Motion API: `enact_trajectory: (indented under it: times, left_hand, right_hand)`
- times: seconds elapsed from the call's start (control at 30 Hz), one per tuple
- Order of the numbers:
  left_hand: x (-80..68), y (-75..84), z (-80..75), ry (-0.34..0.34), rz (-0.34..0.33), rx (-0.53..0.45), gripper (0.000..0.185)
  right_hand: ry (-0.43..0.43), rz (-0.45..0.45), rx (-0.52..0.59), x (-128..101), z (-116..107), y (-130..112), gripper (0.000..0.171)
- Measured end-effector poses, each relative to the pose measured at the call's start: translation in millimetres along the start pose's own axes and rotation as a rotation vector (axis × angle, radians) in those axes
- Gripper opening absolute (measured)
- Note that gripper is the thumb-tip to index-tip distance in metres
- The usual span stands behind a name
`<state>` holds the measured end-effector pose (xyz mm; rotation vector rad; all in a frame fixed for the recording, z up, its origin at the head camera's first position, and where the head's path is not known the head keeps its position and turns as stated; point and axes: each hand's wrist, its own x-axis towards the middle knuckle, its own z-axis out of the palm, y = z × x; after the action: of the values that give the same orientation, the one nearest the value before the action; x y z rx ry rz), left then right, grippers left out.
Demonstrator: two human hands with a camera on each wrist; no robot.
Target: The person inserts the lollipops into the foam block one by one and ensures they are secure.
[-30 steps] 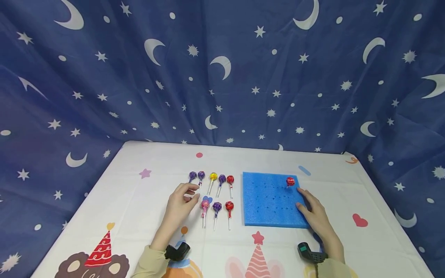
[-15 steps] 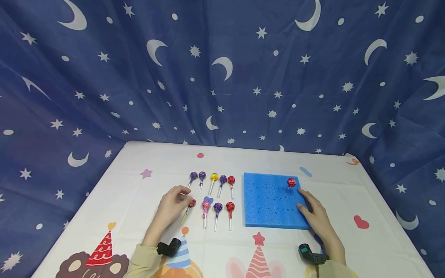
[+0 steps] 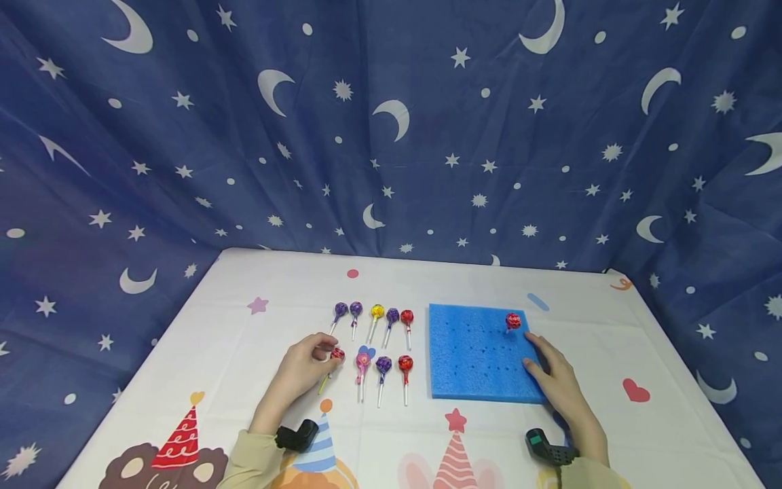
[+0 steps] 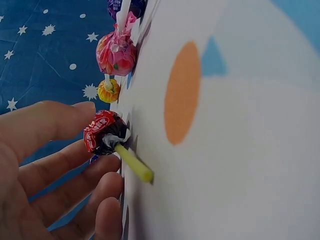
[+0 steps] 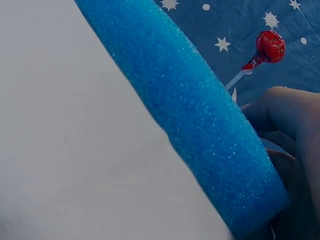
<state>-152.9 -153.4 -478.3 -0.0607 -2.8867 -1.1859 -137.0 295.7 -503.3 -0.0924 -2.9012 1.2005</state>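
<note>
Two hands work at the table (image 3: pixel 201 326). Curled fingers (image 4: pixel 60 167) of the left hand (image 3: pixel 302 367) close around the wrapped head of a red lollipop with a yellow stick (image 3: pixel 334 356), which lies flat on the tablecloth at the left end of the near row. Just beside it lie a pink lollipop (image 3: pixel 362 361), a purple lollipop (image 3: pixel 383 365) and another red lollipop (image 3: pixel 405 363), with five more in the row behind. On the other side, the right hand (image 3: pixel 552 380) rests with relaxed fingers on the near right corner of the blue foam block (image 3: pixel 470 353), grasping nothing. One upright red lollipop (image 3: pixel 512 320) stands in the block's far right corner.
</note>
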Motion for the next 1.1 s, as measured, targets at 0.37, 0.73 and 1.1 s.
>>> enact_trajectory:
  times: [0.37, 0.73, 1.1]
  left_hand:
    - [0.8, 1.5, 0.5, -0.021, 0.007, 0.002, 0.032]
    - [1.7, 1.1, 3.6, -0.021, 0.017, 0.02, 0.031]
    - [2.0, 2.3, 6.2, -0.012, 0.032, 0.044, 0.025]
  right_hand:
    - [0.001, 0.0, -0.006, 1.7, 0.5, 0.7, 0.058]
    - [-0.001, -0.005, -0.004, 0.8, -0.9, -1.3, 0.057]
    - [0.009, -0.016, -0.001, 0.9, -0.2, -0.9, 0.057]
